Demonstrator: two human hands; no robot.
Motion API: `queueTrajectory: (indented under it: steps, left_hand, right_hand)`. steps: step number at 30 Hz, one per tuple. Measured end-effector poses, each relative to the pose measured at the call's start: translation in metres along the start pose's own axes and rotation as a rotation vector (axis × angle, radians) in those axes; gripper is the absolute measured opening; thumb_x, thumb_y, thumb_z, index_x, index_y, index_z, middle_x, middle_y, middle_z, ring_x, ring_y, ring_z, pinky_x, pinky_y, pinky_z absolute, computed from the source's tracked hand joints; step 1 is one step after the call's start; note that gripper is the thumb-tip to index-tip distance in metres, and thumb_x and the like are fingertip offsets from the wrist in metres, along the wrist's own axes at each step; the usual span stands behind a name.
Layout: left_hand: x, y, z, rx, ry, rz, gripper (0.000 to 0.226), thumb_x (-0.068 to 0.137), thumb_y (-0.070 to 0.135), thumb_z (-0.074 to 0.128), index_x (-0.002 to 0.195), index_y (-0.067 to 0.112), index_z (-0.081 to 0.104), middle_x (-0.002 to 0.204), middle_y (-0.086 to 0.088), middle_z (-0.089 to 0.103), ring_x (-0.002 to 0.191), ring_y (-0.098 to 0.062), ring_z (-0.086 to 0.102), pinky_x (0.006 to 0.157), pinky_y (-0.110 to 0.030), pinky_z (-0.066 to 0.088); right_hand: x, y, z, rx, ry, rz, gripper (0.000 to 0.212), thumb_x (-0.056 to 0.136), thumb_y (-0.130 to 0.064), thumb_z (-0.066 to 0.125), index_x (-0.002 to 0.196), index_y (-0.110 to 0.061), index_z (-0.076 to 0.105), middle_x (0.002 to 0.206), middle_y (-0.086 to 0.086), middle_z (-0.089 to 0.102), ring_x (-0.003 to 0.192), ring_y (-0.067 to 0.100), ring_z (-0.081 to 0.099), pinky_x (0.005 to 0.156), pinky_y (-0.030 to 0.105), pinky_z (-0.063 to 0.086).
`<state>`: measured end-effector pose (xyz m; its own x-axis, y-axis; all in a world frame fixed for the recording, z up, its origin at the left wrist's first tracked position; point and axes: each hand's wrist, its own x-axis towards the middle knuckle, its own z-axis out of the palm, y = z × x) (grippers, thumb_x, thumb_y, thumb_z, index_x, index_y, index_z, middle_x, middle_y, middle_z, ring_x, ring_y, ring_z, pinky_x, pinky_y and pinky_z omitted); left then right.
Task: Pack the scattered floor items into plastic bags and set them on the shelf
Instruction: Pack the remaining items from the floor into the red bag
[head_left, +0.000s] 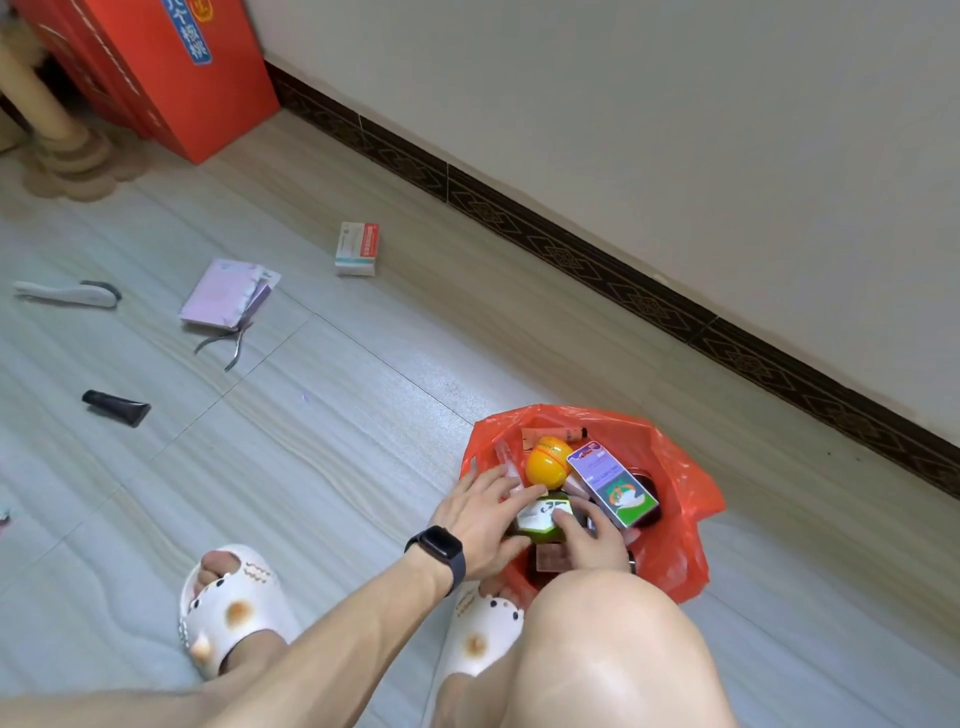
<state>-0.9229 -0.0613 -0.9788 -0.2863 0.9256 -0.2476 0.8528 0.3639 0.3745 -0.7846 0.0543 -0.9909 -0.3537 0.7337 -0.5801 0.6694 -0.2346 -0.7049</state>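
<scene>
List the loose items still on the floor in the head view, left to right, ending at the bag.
white insole-like piece → black tube → pink packets → white medicine box → red plastic bag. The metal nippers overlap the packets' span, so they are left out.

Both hands low together, left hand (480, 519) and right hand (592, 540) fingers spread.

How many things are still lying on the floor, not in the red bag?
5: a white box near the wall, pink packets, metal nippers beside them, a black tube, and a white item far left. More may lie out of view.
</scene>
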Motion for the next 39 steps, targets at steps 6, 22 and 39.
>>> queueTrajectory:
  steps: [6,22,39]
  left_hand:
    - [0.003,-0.032,-0.002,0.376,-0.175,-0.041,0.063,0.099,0.054,0.024,0.151,0.019,0.031,0.163,-0.008,0.011,0.148,-0.022,-0.019,0.114,-0.057,-0.019]
    - [0.009,-0.034,-0.019,0.642,-0.289,-0.014,0.058,0.100,0.052,0.026,0.153,0.029,0.025,0.163,-0.009,0.002,0.145,-0.027,-0.027,0.108,-0.063,-0.024]
    - [-0.039,-0.090,-0.222,0.479,0.004,-0.323,0.058,0.095,0.035,0.045,0.150,0.023,0.027,0.154,-0.007,0.029,0.145,-0.024,0.019,0.116,-0.052,0.015]
  right_hand:
    - [0.029,-0.036,0.011,-0.103,0.134,-0.102,0.029,0.088,-0.048,0.056,0.117,-0.044,0.057,0.099,-0.004,0.070,0.097,0.020,0.063,0.087,0.035,0.047]
    - [0.038,0.009,0.036,-0.867,0.042,-0.508,0.057,0.080,-0.030,0.064,0.137,-0.031,0.056,0.143,0.009,0.052,0.131,0.034,0.046,0.108,0.050,0.040]
    - [-0.018,-0.203,0.004,-1.069,-0.111,-1.021,0.047,0.096,-0.036,0.051,0.143,-0.037,0.046,0.156,-0.007,0.038,0.147,0.016,0.028,0.117,0.035,0.031]
